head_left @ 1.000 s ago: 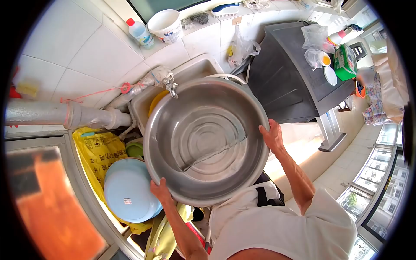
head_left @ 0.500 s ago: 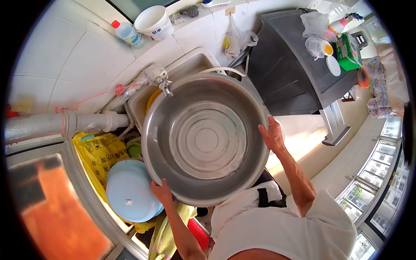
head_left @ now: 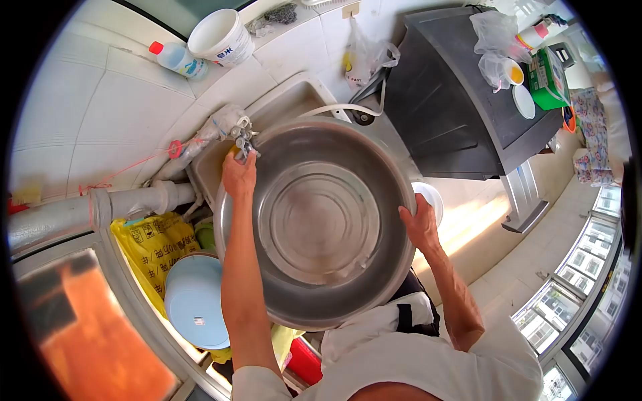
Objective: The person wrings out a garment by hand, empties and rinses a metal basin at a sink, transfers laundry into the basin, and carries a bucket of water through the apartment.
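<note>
A large round metal basin [head_left: 317, 220] rests over the sink [head_left: 304, 87], tilted toward my body, its ringed bottom in full view. My right hand [head_left: 422, 222] grips the basin's right rim, thumb over the inside edge. Across the basin's left side reaches my left arm, and my left hand [head_left: 239, 175] is closed at the tap [head_left: 245, 137] on the wall pipe, fingers on its lower part. No water stream can be made out. Behind the left hand, something yellow shows in part.
Left of the basin stand a light blue tub [head_left: 195, 301] and a yellow printed sack [head_left: 157, 244]. A white bucket [head_left: 221, 39] and a red-capped bottle [head_left: 178, 60] sit on the ledge. To the right is a dark grey cabinet [head_left: 438, 93]; a white hose [head_left: 341, 107] runs behind the basin.
My left hand has let go of the basin's lower left rim and moved up to the tap. The right hand stays on the rim, and the basin has shifted slightly down in view.
</note>
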`<state>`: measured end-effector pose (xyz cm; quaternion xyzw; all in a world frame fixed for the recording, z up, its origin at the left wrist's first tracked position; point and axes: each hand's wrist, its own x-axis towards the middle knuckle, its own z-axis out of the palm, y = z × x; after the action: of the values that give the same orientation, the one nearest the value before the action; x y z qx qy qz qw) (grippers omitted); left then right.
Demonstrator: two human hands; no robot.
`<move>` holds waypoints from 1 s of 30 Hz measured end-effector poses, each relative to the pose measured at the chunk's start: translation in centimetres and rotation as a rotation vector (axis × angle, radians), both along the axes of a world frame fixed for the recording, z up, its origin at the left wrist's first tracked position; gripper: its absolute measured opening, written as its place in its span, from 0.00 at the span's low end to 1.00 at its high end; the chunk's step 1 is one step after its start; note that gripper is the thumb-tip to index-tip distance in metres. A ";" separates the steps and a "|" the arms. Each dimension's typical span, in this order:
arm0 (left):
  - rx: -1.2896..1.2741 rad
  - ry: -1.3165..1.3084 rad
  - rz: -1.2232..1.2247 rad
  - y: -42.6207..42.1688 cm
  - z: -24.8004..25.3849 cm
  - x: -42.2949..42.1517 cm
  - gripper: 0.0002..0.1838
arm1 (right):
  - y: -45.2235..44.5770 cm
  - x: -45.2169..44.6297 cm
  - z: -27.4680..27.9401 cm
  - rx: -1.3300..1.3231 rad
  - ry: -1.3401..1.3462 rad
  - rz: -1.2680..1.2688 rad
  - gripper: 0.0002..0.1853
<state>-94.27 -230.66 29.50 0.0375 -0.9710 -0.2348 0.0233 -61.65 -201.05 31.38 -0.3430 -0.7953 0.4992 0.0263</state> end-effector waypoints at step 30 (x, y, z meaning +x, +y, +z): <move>0.118 0.017 0.037 0.7 -3.4 -7.7 0.30 | -2.6 2.7 0.8 0.036 -0.074 -0.075 0.16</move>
<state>-102.02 -230.00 26.09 0.0547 -0.9544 -0.2916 0.0337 -58.97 -203.61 32.20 -0.3903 -0.7911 0.4705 0.0220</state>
